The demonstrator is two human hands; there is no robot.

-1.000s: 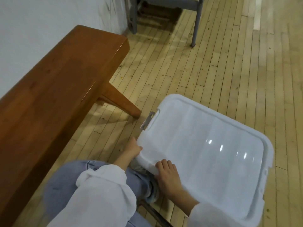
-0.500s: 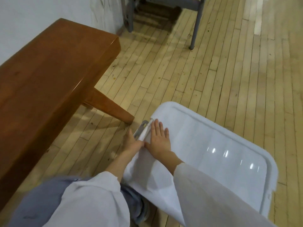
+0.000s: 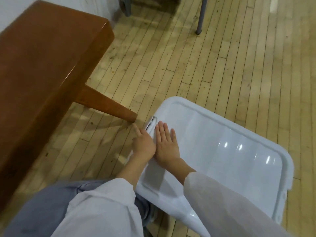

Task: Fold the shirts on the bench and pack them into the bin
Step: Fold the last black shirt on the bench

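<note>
The white plastic bin (image 3: 222, 151) stands on the floor to the right of the bench, its lid on. My right hand (image 3: 166, 146) lies flat on the lid's left edge, fingers straight, just behind the grey latch (image 3: 150, 123). My left hand (image 3: 142, 144) is pressed against the bin's left side beside the right hand. One of its fingers points forward toward the bench leg, and the others are hidden below the lid's rim. The brown wooden bench (image 3: 42, 57) fills the left; no shirts show on the part of it in view.
The bench's slanted leg (image 3: 109, 105) ends close to the bin's latch corner. Grey metal furniture legs (image 3: 199, 23) stand on the wood floor at the back. My knees in blue jeans (image 3: 51, 211) sit at the bottom left, between bench and bin.
Both hands moved from the lid's near corner up along its left edge to the latch. The right hand has flattened on the lid, and the view has tipped slightly forward.
</note>
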